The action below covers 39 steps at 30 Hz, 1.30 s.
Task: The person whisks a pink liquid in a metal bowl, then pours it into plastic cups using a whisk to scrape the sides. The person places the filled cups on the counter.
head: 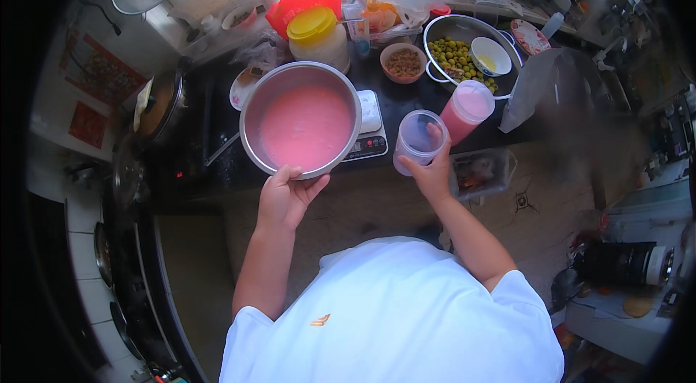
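Note:
My left hand grips the near rim of a steel bowl that holds pink liquid. The bowl is raised a little, beside a white digital kitchen scale. In my right hand is a translucent plastic cup, with my fingers around its side; it looks nearly empty. Just behind and to the right of it stands a second plastic cup full of pink liquid.
Behind are a yellow-lidded jar, a small bowl of brown food and a steel colander with green fruit and a white bowl. A wok is at the left; a plastic-lined bin sits below the counter edge.

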Tool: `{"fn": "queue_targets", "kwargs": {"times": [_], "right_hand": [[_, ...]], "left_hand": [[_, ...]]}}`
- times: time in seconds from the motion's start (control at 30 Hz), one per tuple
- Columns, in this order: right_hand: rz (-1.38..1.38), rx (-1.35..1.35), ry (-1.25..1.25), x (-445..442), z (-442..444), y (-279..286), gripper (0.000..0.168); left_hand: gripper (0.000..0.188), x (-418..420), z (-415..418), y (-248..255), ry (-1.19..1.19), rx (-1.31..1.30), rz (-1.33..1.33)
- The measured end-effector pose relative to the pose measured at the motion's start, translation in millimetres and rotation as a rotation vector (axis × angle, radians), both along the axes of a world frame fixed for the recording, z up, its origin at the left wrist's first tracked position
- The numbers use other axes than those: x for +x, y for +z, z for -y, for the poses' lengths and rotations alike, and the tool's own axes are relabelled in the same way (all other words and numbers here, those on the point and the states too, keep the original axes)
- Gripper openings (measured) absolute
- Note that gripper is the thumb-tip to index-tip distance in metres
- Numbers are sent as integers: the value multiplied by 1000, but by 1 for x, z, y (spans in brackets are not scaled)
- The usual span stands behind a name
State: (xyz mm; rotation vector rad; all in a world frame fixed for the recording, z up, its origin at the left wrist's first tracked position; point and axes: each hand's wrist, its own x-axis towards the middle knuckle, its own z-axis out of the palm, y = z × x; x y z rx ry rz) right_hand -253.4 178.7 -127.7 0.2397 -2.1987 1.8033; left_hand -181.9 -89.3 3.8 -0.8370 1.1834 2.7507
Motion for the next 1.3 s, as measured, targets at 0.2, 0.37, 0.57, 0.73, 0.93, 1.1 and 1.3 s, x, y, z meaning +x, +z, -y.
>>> {"fn": "queue_targets", "kwargs": {"times": [0.2, 0.37, 0.57, 0.73, 0.93, 1.1, 1.3], "right_hand": [[-68, -31, -5, -15, 11, -10, 105], [-91, -32, -52, -28, 20, -13, 103], [-132, 64, -59, -35, 30, -7, 104], [-100, 109, -13, -38, 12, -4, 105], [-117, 103, -7, -39, 11, -5, 106], [-134, 111, -10, -38, 12, -2, 106], [-150, 78, -10, -37, 13, -4, 104]], "left_hand": [[39, -18, -7, 11, -69, 39, -61], [39, -30, -25, 19, -101, 24, -106], [36, -44, -33, 22, -171, 15, -132], [36, -54, -36, 19, -199, -58, -145], [37, -63, -43, 23, -195, -175, -132], [36, -67, -48, 30, -203, -264, -151], [36, -73, -52, 34, -243, -304, -176]]}}
